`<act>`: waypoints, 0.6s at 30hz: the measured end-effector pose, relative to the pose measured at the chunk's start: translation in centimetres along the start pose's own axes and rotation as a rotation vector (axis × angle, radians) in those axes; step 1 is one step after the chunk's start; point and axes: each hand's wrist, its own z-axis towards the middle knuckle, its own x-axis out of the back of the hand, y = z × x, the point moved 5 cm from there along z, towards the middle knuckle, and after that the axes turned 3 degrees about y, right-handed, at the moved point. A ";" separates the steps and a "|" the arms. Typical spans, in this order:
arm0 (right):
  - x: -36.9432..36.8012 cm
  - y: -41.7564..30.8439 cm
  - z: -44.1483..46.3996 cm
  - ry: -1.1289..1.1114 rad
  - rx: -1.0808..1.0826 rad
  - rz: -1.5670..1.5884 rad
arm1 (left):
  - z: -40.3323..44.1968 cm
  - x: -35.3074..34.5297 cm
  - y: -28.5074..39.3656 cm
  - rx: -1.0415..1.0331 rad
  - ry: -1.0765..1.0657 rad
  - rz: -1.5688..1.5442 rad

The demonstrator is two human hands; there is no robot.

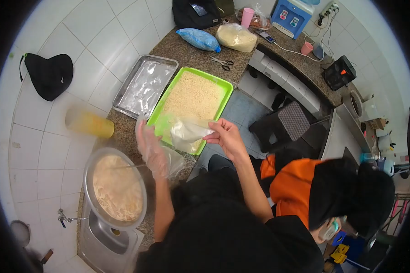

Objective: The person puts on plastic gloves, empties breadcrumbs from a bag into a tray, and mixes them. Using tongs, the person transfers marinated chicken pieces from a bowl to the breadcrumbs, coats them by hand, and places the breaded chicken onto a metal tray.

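My left hand [152, 148] wears a loose, clear plastic glove. Its fingers are stretched upward and slightly blurred, and it holds nothing that I can see. Between the thumb and fingers of my right hand [226, 139] is a thin clear plastic glove [185, 132], hanging out to the left. Just beneath it lies a green tray [228, 87] filled with pale crumbs [191, 98]. To the lower left of my left hand, a large metal bowl [142, 202] holds a wet, pale mixture [116, 191], with a thin utensil handle [131, 166] reaching over its rim.
A metal tray [146, 86] adjoins the green one. Scissors [223, 63], a blue bag [199, 39] and a clear bag [237, 37] lie behind. A yellow container [98, 125] stands by the wall, a sink [107, 234] below. Another person in orange and black [296, 189] is close on my right.
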 end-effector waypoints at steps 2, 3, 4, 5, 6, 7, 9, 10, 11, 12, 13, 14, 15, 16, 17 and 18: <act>-0.1 -0.5 0.4 -0.066 -0.050 0.044 | 0.0 -0.8 -2.3 0.149 -0.102 -0.149; -0.2 -0.8 0.9 -0.086 -0.038 0.028 | -0.3 -0.7 -6.3 0.341 -0.182 -0.279; -0.2 -1.0 1.6 -0.107 -0.029 0.012 | -1.0 -1.0 -8.8 0.533 -0.262 -0.411; 0.0 -1.1 2.4 -0.125 -0.020 -0.005 | -1.1 -1.3 -8.3 0.518 -0.317 -0.260; 0.1 -1.1 3.3 -0.149 -0.024 -0.009 | -1.1 -1.9 -7.4 0.504 -0.376 -0.108; 0.3 -1.1 4.2 -0.167 -0.026 -0.013 | -1.3 -2.8 -7.1 0.490 -0.439 0.045; 1.1 -1.4 6.5 -0.137 -0.033 0.000 | -0.8 -3.0 -7.6 0.332 -0.423 0.129; 1.5 -1.4 7.8 -0.091 -0.040 0.017 | -0.5 -3.0 -7.8 0.254 -0.415 0.174; 1.8 -1.5 9.1 -0.047 -0.047 0.037 | -0.2 -2.9 -8.0 0.226 -0.336 0.262; 2.2 -2.0 10.3 0.007 0.017 -0.020 | 0.3 -2.9 -8.0 0.196 -0.255 0.349; 2.5 -2.6 11.5 0.059 0.082 -0.077 | 0.8 -3.2 -7.7 0.162 -0.171 0.436; 2.8 -3.4 12.8 0.109 0.151 -0.133 | 1.3 -3.7 -6.8 -0.002 -0.102 0.588; 2.8 -4.1 14.0 0.107 0.181 -0.196 | 1.6 -4.7 -5.6 -0.167 -0.029 0.738; 2.9 -4.9 15.1 0.104 0.208 -0.262 | 2.0 -6.2 -4.4 -0.330 0.048 0.886; 3.0 -5.6 16.0 0.104 0.227 -0.328 | 2.5 -8.7 -3.7 -0.242 -0.015 0.849; 2.6 -6.4 16.5 0.053 0.203 -0.354 | 2.6 -11.5 -2.5 -0.150 -0.081 0.816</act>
